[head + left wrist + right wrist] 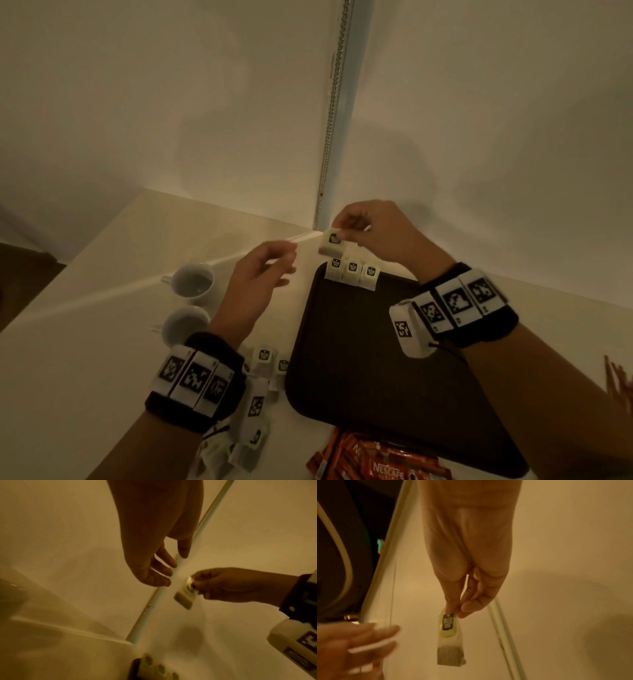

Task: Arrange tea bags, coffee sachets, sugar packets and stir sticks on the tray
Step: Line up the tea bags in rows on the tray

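Observation:
My right hand (342,233) pinches a tea bag (333,241) by its green tag, just above the far left corner of the dark tray (376,377). In the right wrist view the tea bag (450,642) hangs from thumb and forefinger (455,609). Three tea bags (352,274) lie in a row along the tray's far edge. My left hand (287,263) hovers empty to the left of the held bag, with relaxed fingers (164,566). Loose tea bags (263,359) lie left of the tray, partly hidden by my left wrist. Orange coffee sachets (376,462) lie at its near edge.
Two white cups (193,282) (185,325) stand on the pale counter left of the tray. Brown stir sticks (616,377) show at the right edge. A wall corner with a metal strip (329,137) rises just behind the tray.

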Action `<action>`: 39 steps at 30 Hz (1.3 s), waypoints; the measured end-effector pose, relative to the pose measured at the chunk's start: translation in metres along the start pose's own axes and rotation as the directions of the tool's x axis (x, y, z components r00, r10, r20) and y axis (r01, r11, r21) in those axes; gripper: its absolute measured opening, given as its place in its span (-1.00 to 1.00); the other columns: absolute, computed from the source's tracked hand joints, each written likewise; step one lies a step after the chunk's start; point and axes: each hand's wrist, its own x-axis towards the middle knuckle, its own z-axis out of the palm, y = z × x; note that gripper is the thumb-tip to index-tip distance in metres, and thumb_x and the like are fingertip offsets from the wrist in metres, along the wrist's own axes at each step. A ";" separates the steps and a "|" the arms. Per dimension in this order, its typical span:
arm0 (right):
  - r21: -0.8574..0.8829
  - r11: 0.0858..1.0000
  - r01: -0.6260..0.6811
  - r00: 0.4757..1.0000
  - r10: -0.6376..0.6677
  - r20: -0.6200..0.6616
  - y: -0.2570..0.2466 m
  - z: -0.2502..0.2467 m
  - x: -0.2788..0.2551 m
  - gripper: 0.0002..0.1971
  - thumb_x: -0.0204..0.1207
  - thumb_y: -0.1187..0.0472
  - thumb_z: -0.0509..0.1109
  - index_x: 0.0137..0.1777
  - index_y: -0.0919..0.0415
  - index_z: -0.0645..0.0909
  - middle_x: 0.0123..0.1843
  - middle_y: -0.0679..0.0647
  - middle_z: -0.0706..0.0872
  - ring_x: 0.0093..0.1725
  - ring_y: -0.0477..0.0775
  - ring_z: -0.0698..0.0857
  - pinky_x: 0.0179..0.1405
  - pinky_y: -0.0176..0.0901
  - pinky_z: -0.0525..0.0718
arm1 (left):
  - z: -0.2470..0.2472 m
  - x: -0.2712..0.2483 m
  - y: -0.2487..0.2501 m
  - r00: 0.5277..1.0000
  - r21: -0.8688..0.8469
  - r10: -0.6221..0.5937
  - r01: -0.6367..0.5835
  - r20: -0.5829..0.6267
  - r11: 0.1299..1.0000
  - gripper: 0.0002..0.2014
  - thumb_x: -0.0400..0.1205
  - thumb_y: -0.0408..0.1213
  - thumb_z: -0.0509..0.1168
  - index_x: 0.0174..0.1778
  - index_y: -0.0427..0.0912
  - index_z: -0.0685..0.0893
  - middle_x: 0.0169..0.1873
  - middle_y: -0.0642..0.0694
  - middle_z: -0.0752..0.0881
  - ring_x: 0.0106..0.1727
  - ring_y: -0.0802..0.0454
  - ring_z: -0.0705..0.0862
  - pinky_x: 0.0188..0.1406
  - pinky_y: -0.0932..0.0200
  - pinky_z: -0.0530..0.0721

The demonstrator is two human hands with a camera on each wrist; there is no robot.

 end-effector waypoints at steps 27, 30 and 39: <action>-0.085 0.885 -0.459 0.884 0.445 -0.139 0.140 0.114 0.035 -0.93 0.46 0.43 0.42 -0.10 0.32 0.70 0.00 0.20 0.75 0.00 0.12 0.68 -0.03 -0.18 0.59 | -0.154 -0.169 -0.091 0.692 0.192 -0.658 0.718 -0.297 0.669 -0.87 0.68 -0.41 0.24 0.00 -0.27 0.71 -0.14 -0.34 0.75 -0.10 -0.27 0.65 -0.11 0.02 0.53; -0.100 0.875 -0.473 0.875 0.454 -0.166 0.139 0.117 0.036 -0.88 0.45 0.39 0.42 -0.03 0.26 0.66 0.02 0.21 0.71 0.05 0.17 0.67 0.05 -0.02 0.65 | -0.152 -0.171 -0.089 0.689 0.186 -0.658 0.720 -0.302 0.669 -0.86 0.68 -0.44 0.23 -0.02 -0.29 0.70 -0.13 -0.38 0.73 -0.14 -0.25 0.62 -0.15 0.07 0.50; -0.243 0.964 0.106 0.858 0.034 0.512 0.041 0.168 -0.017 -0.46 0.41 -0.07 0.51 0.34 0.11 0.53 0.26 0.09 0.61 0.25 0.10 0.51 0.27 -0.01 0.46 | -0.149 -0.184 -0.096 0.760 0.233 -0.570 0.643 -0.311 0.730 -0.82 0.67 -0.48 0.22 -0.09 -0.16 0.69 -0.18 -0.29 0.76 -0.25 -0.19 0.67 -0.21 0.07 0.53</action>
